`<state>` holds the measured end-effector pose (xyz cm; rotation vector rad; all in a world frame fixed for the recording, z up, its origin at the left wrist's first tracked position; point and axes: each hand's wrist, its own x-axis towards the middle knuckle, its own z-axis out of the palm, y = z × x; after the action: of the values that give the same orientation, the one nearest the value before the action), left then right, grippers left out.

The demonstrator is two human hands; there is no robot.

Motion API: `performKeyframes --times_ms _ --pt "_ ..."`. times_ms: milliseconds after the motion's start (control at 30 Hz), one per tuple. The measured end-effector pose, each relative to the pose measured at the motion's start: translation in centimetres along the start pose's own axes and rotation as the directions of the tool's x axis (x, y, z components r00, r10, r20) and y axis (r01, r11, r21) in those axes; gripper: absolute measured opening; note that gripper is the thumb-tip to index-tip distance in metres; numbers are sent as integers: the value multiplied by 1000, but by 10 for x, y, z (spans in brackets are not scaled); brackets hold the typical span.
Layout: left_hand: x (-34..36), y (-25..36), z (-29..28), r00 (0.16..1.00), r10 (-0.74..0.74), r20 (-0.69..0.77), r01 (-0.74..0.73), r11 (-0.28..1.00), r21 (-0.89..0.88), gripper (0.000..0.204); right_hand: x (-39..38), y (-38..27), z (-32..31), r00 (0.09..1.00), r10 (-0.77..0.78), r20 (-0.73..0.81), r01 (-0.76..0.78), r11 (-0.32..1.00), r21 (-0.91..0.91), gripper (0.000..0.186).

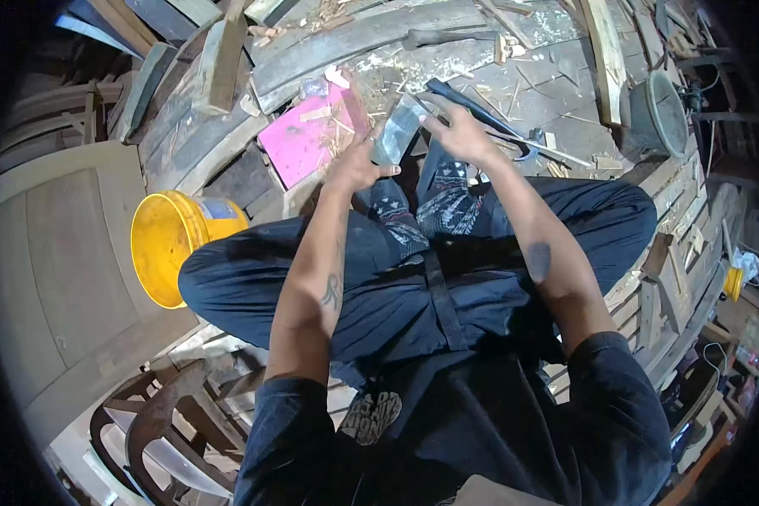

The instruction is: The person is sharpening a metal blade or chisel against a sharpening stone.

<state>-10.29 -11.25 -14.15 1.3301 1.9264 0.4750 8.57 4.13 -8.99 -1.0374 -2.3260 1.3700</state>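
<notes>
A flat, shiny grey-green rectangular piece [399,131] is held over my crossed shins, its kind unclear. My left hand [354,167] is closed on its lower left side, with the thumb stretched along the near edge. At the upper right edge, my right hand [459,133] grips it between thumb and fingers. Just past the right hand lies a long dark blue tool [472,105], partly hidden by that hand. A pink board [288,150], strewn with wood shavings, rests on the planks beyond my left hand.
A yellow bucket [156,253] lies tipped beside my left knee. Wooden panelling [76,253] stands at the far left. A grey-green tub [659,114] is at the right. Wood offcuts and a dark-handled tool [451,36] lie ahead; curved dark wooden parts [156,422] are at lower left.
</notes>
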Motion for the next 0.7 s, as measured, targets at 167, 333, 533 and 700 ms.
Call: performKeyframes --times_ms 167,333,533,700 --pt "3 -3 1 1000 18 -24 -18 1000 14 113 -15 -15 -13 963 200 178 -257 882 395 27" --pt "4 -6 3 999 -30 -15 31 997 74 109 -12 -22 -19 977 183 105 -210 891 403 22" --pt "4 -3 2 1000 6 -15 -5 999 52 109 -8 0 -3 995 8 -97 12 979 202 27" --pt "3 0 1 1000 -5 2 5 997 73 114 -11 13 13 983 0 -186 -33 985 -170 38"
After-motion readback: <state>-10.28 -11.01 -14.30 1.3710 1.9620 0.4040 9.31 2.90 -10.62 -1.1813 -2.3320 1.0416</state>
